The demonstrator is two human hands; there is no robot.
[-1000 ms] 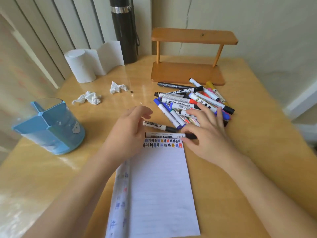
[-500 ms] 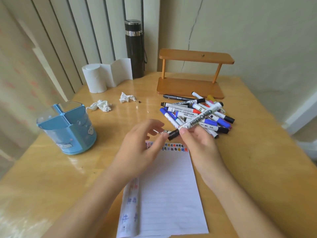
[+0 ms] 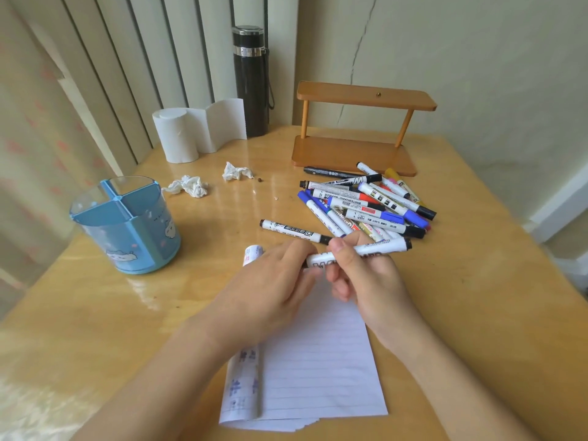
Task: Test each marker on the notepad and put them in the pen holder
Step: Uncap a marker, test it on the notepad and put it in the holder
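head view, items on a wooden table [image 3: 477,313]. right hand [image 3: 369,281]: fingers and thumb curled round a white whiteboard marker [image 3: 385,247], held nearly level just above the top edge of the notepad [image 3: 318,377], black end pointing right. left hand [image 3: 276,281]: fingertips curled onto the left end of the same marker, pinching it. notepad: white lined paper near the table's front edge, partly under both hands, a turned-back page rolled along its left side with coloured scribbles. pen holder [image 3: 136,237]: blue, round, split into compartments, upright at the left of the table, well apart from the hands; whether anything stands in it cannot be told. loose marker [image 3: 292,230]: white with black ends, lying flat just beyond the hands. pile of markers [image 3: 366,202]: mixed colours, heaped right of centre, in front of a small wooden shelf [image 3: 366,97]. back left: tissue roll [image 3: 178,135], black flask [image 3: 251,84], two crumpled tissues [image 3: 191,187].
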